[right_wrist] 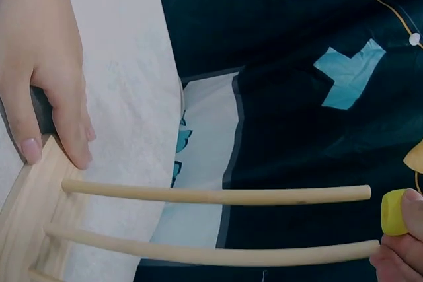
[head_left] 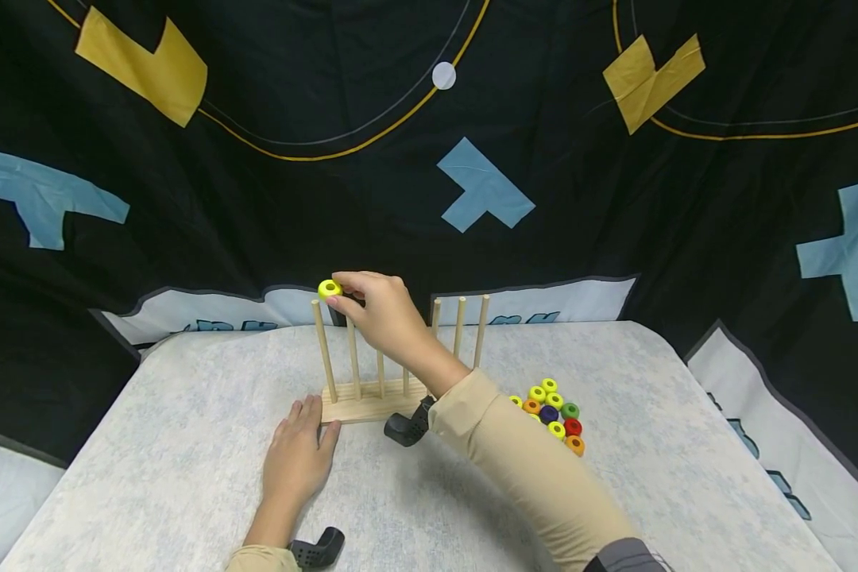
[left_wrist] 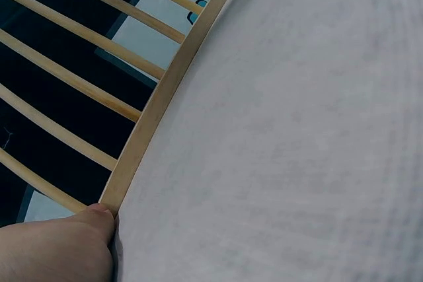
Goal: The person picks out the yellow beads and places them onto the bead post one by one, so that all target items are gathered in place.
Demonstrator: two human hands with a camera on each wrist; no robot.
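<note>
My right hand [head_left: 382,314] pinches a yellow bead [head_left: 330,289] between thumb and fingertips. The bead is just above the top of the leftmost peg [head_left: 323,349] and apart from it in the right wrist view. A wooden peg stand [head_left: 361,409] with several upright pegs rests on the table. At its left end, my left hand [head_left: 296,461] holds the base, thumb at the front edge and fingers at the end. The left thumb [left_wrist: 92,222] presses the base corner in the left wrist view. My right hand and forearm hide some of the pegs.
Several loose beads, yellow, orange, green, red and dark purple [head_left: 549,414], lie on the table right of the stand, partly behind the right sleeve [head_left: 529,469]. A pale cloth covers the table [head_left: 651,445]. Behind hangs a black curtain [head_left: 372,214] with taped shapes.
</note>
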